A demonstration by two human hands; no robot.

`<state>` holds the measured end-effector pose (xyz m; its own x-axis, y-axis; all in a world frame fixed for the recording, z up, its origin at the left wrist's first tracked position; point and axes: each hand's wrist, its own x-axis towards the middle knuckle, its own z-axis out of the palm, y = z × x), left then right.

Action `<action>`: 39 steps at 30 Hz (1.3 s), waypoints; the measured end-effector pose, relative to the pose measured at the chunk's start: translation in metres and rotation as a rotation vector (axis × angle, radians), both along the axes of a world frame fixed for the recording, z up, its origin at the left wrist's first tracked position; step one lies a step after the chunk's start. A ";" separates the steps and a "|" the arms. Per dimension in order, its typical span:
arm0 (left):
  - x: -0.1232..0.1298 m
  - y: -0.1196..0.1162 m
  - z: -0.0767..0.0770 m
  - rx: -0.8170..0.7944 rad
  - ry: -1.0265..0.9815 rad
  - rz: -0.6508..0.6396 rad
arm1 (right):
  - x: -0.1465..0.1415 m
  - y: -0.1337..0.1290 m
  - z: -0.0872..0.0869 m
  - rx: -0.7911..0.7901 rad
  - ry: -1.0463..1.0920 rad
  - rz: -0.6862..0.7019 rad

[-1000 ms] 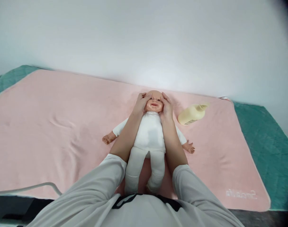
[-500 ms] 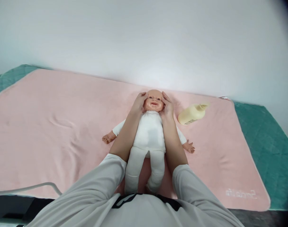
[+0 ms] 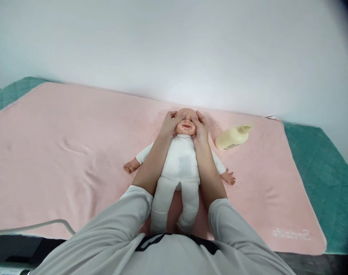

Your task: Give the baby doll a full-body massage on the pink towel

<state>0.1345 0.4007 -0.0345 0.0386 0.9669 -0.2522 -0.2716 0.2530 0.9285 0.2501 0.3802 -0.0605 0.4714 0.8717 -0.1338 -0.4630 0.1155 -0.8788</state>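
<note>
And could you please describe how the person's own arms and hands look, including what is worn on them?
The left hand and right hand have no visible gloves, rings or watch. Loose, pale grey sleeves end near the elbows. They belong to a matching shirt with black markings on its front.
</note>
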 end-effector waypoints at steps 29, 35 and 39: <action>0.007 0.003 0.000 -0.061 -0.142 0.022 | 0.002 0.000 0.003 0.014 0.123 0.045; 0.008 0.003 -0.002 -0.044 -0.127 0.030 | 0.001 0.002 0.002 0.018 0.100 0.009; 0.009 0.004 -0.007 -0.008 -0.107 0.033 | 0.000 -0.001 0.005 0.016 0.050 0.022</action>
